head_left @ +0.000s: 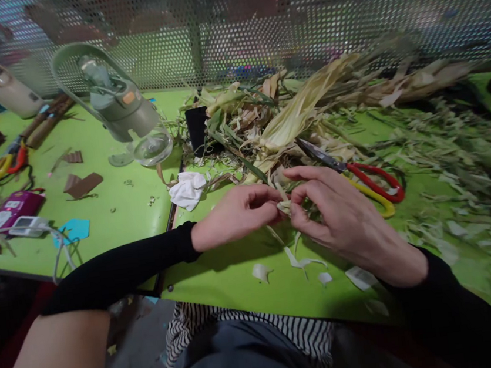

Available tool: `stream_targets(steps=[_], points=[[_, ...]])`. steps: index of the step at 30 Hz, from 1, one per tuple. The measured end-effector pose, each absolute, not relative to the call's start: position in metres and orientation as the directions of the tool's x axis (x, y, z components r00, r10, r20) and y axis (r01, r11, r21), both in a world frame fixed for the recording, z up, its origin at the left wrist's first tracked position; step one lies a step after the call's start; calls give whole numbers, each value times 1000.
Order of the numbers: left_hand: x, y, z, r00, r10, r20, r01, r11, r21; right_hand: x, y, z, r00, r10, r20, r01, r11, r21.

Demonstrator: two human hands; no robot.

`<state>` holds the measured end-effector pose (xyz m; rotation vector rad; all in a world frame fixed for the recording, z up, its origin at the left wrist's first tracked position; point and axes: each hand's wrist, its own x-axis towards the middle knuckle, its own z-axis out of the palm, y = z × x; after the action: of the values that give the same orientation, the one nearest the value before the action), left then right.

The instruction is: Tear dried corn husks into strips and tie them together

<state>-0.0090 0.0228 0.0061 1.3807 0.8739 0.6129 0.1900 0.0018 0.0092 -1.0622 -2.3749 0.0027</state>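
Just above the green table, my left hand (244,212) and my right hand (342,214) meet, fingertips closed in a pinch. Between them is a small pale strip of corn husk (284,206), gripped from both sides. Thin husk shreds (298,259) lie on the table below my fingers. Beyond my hands spreads a heap of dried corn husks (303,106), some whole, some torn. Scissors with red and yellow handles (378,183) rest behind my right hand, blades against the heap. A crumpled white tissue (188,190) lies beyond my left wrist.
A clear bottle with a green lid (126,112) stands at the back left, near a black phone (197,131). Left lie a purple box (13,210), a white cable and more scissors (2,167). Shredded husk (462,183) covers the right side. A perforated metal screen (228,32) borders the back.
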Motion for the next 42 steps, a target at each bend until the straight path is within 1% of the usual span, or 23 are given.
stream_targets(steps=[2,9,15,18,20,23,24,26,28,29,31,33,36,39,42], points=[[-9,23,5,573,804,-162,111,120,987,190,1,8,-546,685,482,697,691,-193],[-8,22,2,568,795,-212,126,171,977,189,-2,10,-564,672,480,696,699,-162],[-9,23,1,620,766,-171,106,135,985,193,-1,12,-620,645,447,640,745,-187],[-10,23,-1,636,755,-159,113,112,987,193,0,13,-624,656,424,621,746,-240],[-11,24,-2,639,751,-166,81,149,986,193,1,14,-617,674,408,610,736,-293],[-11,25,-4,652,730,-206,-37,303,952,193,3,19,-542,738,403,623,674,-396],[-12,26,-5,664,715,-218,-79,357,931,194,3,20,-497,770,400,623,637,-454],[-12,27,-5,698,680,-224,-146,441,885,195,5,22,-392,846,361,576,532,-620],[-13,27,-5,730,649,-213,-183,487,854,194,5,22,-320,917,239,467,372,-802],[-13,27,-4,745,633,-210,-184,498,848,193,6,21,-307,938,158,414,281,-866],[-13,27,-2,766,606,-214,-160,502,850,191,6,18,-316,948,47,350,163,-922],[-13,27,0,760,615,-210,-148,479,865,190,6,17,-342,939,41,357,170,-918],[-12,25,3,719,676,-161,-196,420,886,191,8,21,-345,931,123,449,279,-849],[-10,24,2,697,705,-131,-224,387,894,193,9,24,-297,936,190,538,329,-776],[-9,23,-2,668,738,-100,-243,343,908,190,7,20,-318,935,156,541,314,-780]])
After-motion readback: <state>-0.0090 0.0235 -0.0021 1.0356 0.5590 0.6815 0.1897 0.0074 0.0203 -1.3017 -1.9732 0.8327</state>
